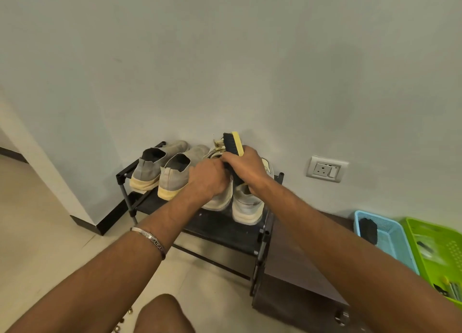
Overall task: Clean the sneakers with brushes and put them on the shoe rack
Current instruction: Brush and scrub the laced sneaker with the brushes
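I am looking down at the black two-tier metal shoe rack (147,202) standing against the wall; on its top shelf the pair of white low-top sneakers with cream soles (246,205) is sitting at the right, heels toward me and toes toward the wall, so each long axis is running away from me; the grey knit slip-on pair with yellowed soles (172,175) is lying just beside them on the left, pointing the same way.

I am judging the white sneakers as light, soft in the upper and stiffer at the sole, so I would be taking hold at the heel counter or collar rather than the laces.

My right hand (246,166) is curling around the yellow-backed brush with dark bristles (233,144), its long axis tilting up and away, bristles facing left; my left hand (208,179) is gripping the left white sneaker at its opening, fingers curled.
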